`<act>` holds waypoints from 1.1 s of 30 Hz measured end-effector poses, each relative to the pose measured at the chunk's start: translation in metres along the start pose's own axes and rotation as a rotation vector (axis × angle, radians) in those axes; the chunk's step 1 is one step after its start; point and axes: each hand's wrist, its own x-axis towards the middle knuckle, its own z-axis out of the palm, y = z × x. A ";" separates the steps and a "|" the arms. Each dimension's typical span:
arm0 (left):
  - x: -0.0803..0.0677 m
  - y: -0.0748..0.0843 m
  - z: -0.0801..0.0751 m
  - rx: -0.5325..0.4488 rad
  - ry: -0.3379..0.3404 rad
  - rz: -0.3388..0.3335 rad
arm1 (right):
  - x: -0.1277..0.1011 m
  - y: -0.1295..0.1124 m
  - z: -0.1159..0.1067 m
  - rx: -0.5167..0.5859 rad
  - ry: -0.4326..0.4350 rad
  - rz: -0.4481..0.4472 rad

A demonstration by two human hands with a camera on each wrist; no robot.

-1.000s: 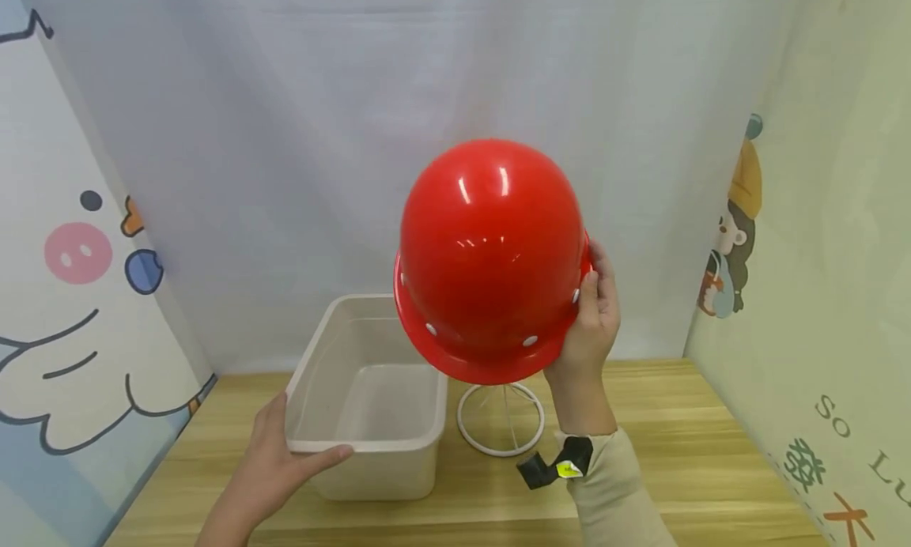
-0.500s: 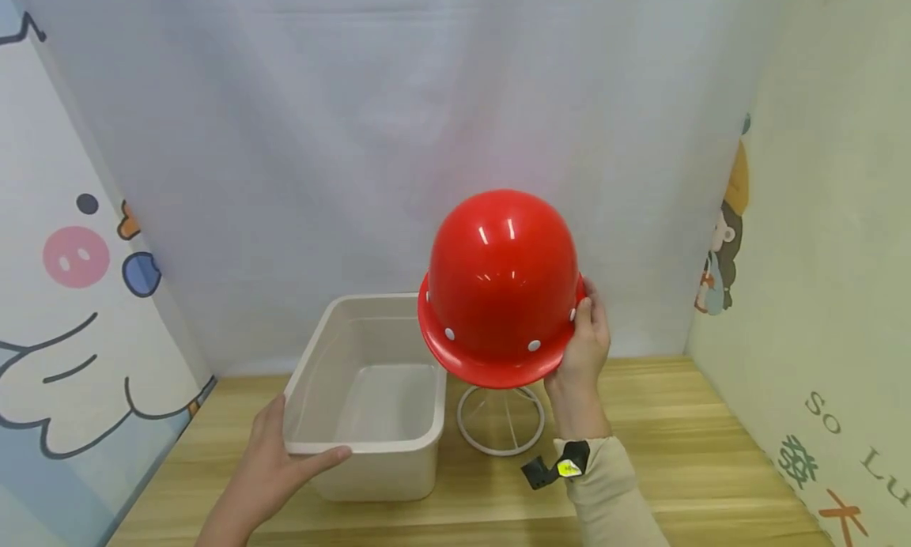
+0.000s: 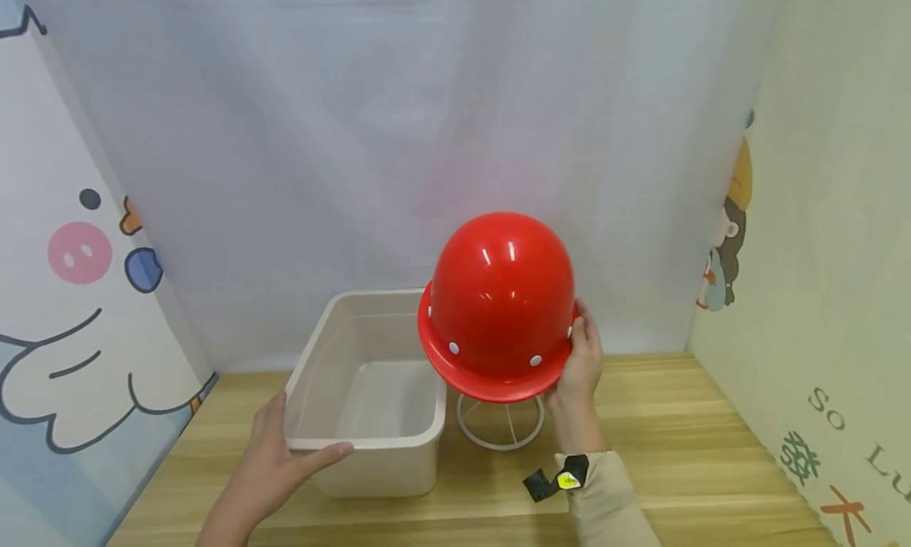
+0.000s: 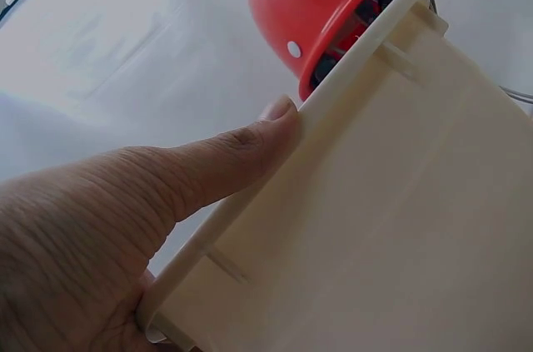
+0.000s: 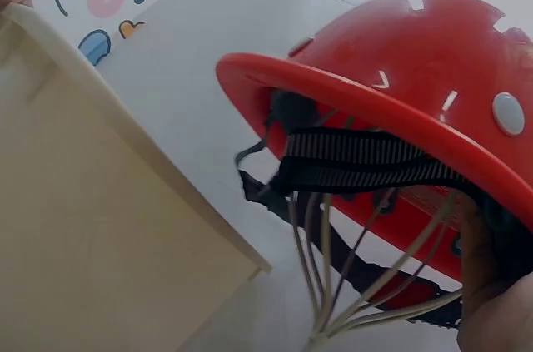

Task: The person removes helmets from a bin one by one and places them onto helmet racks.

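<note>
My right hand (image 3: 582,365) grips the red safety helmet (image 3: 501,302) by its right brim, with the thumb outside. The helmet is tilted over a white wire stand (image 3: 500,444), whose ring base sits on the table. In the right wrist view the stand's wires (image 5: 321,285) run up under the helmet, beside the black headband (image 5: 366,156) and hanging strap. At the near left corner of a beige plastic bin (image 3: 373,472), my left hand (image 3: 266,472) holds the rim. Its thumb lies along the front edge, and the other fingers reach along the left side.
The bin's visible interior (image 3: 384,393) holds nothing, and its right wall stands close beside the wire stand. A wooden table (image 3: 662,452) carries everything. Behind it hangs a pale curtain (image 3: 320,136); printed panels (image 3: 797,294) rise at both sides.
The right hand has lowered the helmet over the wire stand and moved it slightly right and away from me. My left hand has stayed at the bin's corner.
</note>
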 end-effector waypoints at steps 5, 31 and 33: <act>0.002 0.000 -0.001 -0.007 0.018 0.047 | 0.006 -0.009 -0.003 0.000 -0.072 0.026; 0.001 0.005 -0.006 0.099 -0.031 -0.070 | 0.012 -0.036 -0.026 -0.366 -0.240 0.236; -0.002 0.009 -0.006 0.179 -0.031 -0.081 | 0.013 -0.042 -0.030 -0.530 -0.278 0.256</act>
